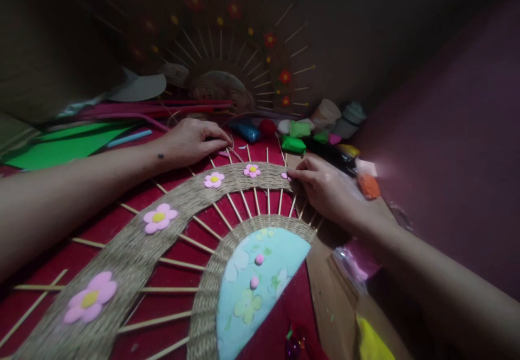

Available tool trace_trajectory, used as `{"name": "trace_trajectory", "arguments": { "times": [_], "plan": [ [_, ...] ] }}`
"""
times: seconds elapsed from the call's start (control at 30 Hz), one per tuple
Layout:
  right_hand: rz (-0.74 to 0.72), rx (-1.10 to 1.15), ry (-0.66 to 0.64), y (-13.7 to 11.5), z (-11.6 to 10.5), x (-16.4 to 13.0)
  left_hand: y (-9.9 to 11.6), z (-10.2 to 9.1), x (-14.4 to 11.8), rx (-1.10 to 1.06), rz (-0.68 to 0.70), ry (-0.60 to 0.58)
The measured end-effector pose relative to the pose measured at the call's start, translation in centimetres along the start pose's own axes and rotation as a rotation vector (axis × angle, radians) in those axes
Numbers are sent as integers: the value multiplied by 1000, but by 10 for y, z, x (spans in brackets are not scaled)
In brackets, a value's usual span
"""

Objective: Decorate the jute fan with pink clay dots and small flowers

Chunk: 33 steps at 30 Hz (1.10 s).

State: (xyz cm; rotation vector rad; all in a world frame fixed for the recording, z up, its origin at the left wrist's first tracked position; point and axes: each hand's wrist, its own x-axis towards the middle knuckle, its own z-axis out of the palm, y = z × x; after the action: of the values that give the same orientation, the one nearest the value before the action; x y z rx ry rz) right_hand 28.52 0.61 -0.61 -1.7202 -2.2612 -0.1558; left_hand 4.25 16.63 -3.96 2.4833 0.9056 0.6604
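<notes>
A half-round fan of woven cord and thin wooden sticks lies in front of me. Its wide woven band [174,213] carries several pink clay flowers [160,218] with yellow centres. My right hand [325,186] has its thumb and forefinger pinched at small pink clay petals [285,175] on the far right of the band. Beyond the band, my left hand [195,142] rests with bent fingers together by the stick tips, next to a loop of twine [233,142]; what they hold is unclear. Two pink clay balls [259,259] sit on the pale blue floral half-circle [280,246].
Wrapped green clay [293,143], a blue packet [246,130] and an orange packet [369,185] lie behind the fan. Green sheets [60,146] are at left. A pink packet [359,257] lies at right. Another flowered fan [221,40] stands at the back wall.
</notes>
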Motion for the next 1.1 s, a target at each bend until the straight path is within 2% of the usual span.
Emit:
{"name": "trace_trajectory", "arguments": {
  "times": [0.2, 0.37, 0.5, 0.8, 0.93, 1.1],
  "plan": [
    [-34, -70, -46, 0, -3, -1, 0, 0, 0, 14, 14, 16],
    [-26, 51, 9, 8, -1, -6, 0, -1, 0, 23, 15, 6],
    [10, 48, 20, 11, 1, -10, -1, 0, 0, 34, 16, 2],
    [-33, -88, -69, 3, 1, -11, -1, 0, 0, 18, 13, 11],
    [-48, -67, -118, 5, 6, -11, -1, -1, 0, 17, 13, 7],
    [-16, -32, -70, 9, 3, -11, -2, 0, 1, 28, 27, 19]
  ]
}}
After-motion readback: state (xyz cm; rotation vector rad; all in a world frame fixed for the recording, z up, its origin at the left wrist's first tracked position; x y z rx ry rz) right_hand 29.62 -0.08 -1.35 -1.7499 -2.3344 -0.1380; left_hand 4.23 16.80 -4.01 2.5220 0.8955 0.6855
